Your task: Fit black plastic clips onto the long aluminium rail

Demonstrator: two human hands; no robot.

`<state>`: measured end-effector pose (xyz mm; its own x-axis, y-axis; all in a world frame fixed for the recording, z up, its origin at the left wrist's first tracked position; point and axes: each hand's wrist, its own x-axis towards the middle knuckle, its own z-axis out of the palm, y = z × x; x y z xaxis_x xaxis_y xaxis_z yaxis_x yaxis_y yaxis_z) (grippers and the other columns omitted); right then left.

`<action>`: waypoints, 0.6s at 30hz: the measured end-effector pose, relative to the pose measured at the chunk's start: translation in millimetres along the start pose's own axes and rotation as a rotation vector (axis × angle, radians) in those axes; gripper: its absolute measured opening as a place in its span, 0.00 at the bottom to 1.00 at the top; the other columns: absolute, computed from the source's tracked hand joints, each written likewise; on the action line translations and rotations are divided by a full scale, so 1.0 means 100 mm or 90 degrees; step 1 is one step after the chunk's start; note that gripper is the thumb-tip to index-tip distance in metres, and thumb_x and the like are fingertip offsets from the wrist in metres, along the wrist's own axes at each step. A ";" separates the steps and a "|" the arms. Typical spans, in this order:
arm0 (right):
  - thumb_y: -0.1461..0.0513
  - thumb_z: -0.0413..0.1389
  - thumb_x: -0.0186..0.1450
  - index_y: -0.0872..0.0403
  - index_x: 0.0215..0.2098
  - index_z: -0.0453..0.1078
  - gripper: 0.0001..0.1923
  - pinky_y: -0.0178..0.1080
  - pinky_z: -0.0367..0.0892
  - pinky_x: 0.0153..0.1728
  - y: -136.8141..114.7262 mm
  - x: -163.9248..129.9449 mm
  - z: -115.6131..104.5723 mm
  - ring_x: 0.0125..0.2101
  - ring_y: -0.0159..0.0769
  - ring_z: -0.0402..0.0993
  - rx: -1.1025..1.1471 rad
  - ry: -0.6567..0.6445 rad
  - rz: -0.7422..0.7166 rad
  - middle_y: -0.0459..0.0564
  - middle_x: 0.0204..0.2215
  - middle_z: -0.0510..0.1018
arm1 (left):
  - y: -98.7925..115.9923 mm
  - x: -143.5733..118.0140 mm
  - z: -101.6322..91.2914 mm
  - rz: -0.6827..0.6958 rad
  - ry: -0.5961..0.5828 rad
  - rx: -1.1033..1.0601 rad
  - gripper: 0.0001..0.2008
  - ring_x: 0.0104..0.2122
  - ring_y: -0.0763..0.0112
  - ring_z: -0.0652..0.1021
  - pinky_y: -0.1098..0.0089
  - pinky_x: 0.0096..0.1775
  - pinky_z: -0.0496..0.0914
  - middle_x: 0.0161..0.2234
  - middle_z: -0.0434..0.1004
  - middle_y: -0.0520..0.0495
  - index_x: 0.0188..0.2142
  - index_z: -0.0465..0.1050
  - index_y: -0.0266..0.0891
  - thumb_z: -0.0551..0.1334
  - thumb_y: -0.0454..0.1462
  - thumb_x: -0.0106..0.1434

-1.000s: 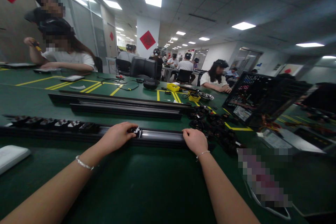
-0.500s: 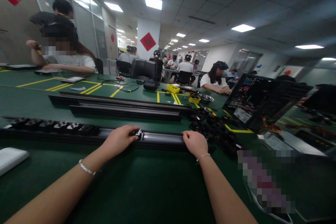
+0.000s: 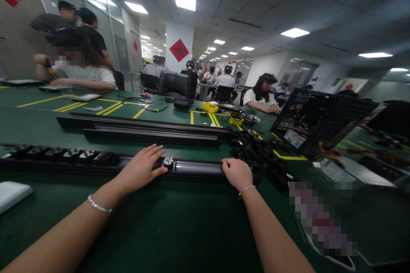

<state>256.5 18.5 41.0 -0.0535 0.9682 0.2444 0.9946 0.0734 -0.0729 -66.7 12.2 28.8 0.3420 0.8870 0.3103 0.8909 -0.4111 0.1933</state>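
A long black rail (image 3: 198,168) lies across the green table in front of me. My left hand (image 3: 141,168) is over its middle, open, fingers apart, with the thumb beside a small black-and-silver module (image 3: 168,162) seated in the channel. My right hand (image 3: 237,174) is closed around the rail near its right end, fingertips curled over the far edge. Several similar modules (image 3: 70,154) sit in a row along the left part of the rail.
Two more black rails (image 3: 150,134) lie behind. A heap of black parts (image 3: 256,149) is to the right, near an open computer case (image 3: 320,119). A white box (image 3: 13,196) lies at the left edge. A yellow tray (image 3: 210,107) and co-workers are farther back.
My left hand has let go of the small module, its fingers opening and drawing left, so the module now shows in the channel. My right hand has kept its grip on the rail.
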 end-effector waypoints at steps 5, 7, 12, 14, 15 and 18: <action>0.59 0.42 0.64 0.46 0.39 0.75 0.19 0.33 0.60 0.40 0.01 0.00 0.01 0.41 0.34 0.72 0.003 0.007 -0.005 0.44 0.40 0.78 | 0.00 -0.04 0.05 0.011 -0.097 0.048 0.35 0.61 0.57 0.54 0.54 0.58 0.51 0.61 0.54 0.42 0.60 0.54 0.39 0.48 0.56 0.60; 0.59 0.42 0.64 0.46 0.39 0.75 0.19 0.33 0.60 0.40 0.01 0.00 0.01 0.41 0.34 0.72 0.005 0.009 -0.007 0.44 0.40 0.78 | 0.05 -0.05 0.06 0.002 -0.094 0.064 0.35 0.61 0.57 0.55 0.54 0.58 0.52 0.61 0.55 0.42 0.61 0.53 0.39 0.47 0.56 0.60; 0.59 0.42 0.65 0.47 0.39 0.75 0.19 0.33 0.59 0.40 0.00 -0.01 0.00 0.41 0.34 0.72 0.010 0.006 0.001 0.44 0.40 0.78 | 0.17 -0.05 0.10 -0.005 -0.074 0.101 0.35 0.60 0.52 0.56 0.52 0.57 0.53 0.61 0.54 0.39 0.60 0.54 0.36 0.48 0.55 0.60; 0.59 0.42 0.65 0.47 0.39 0.75 0.19 0.33 0.60 0.41 -0.01 -0.01 0.00 0.41 0.34 0.72 0.008 0.002 0.002 0.44 0.40 0.78 | 0.20 -0.05 0.11 -0.009 -0.065 0.106 0.35 0.60 0.51 0.56 0.50 0.57 0.53 0.61 0.54 0.38 0.60 0.55 0.36 0.49 0.54 0.60; 0.59 0.42 0.65 0.47 0.39 0.75 0.19 0.33 0.60 0.41 -0.01 -0.01 0.00 0.41 0.34 0.72 0.006 0.001 0.001 0.44 0.40 0.78 | 0.21 -0.05 0.11 -0.010 -0.063 0.105 0.34 0.60 0.51 0.56 0.50 0.57 0.53 0.61 0.55 0.38 0.60 0.55 0.36 0.49 0.54 0.60; 0.59 0.42 0.65 0.46 0.39 0.75 0.19 0.33 0.60 0.40 0.00 0.00 0.00 0.41 0.34 0.72 0.005 0.005 -0.002 0.44 0.40 0.78 | 0.24 -0.04 0.12 -0.012 -0.066 0.103 0.34 0.60 0.51 0.56 0.49 0.56 0.53 0.61 0.55 0.38 0.60 0.56 0.36 0.49 0.54 0.61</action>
<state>256.2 18.5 40.9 -0.0559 0.9662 0.2518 0.9938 0.0782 -0.0796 -43.6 0.9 21.0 0.3466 0.9143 0.2095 0.9309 -0.3627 0.0431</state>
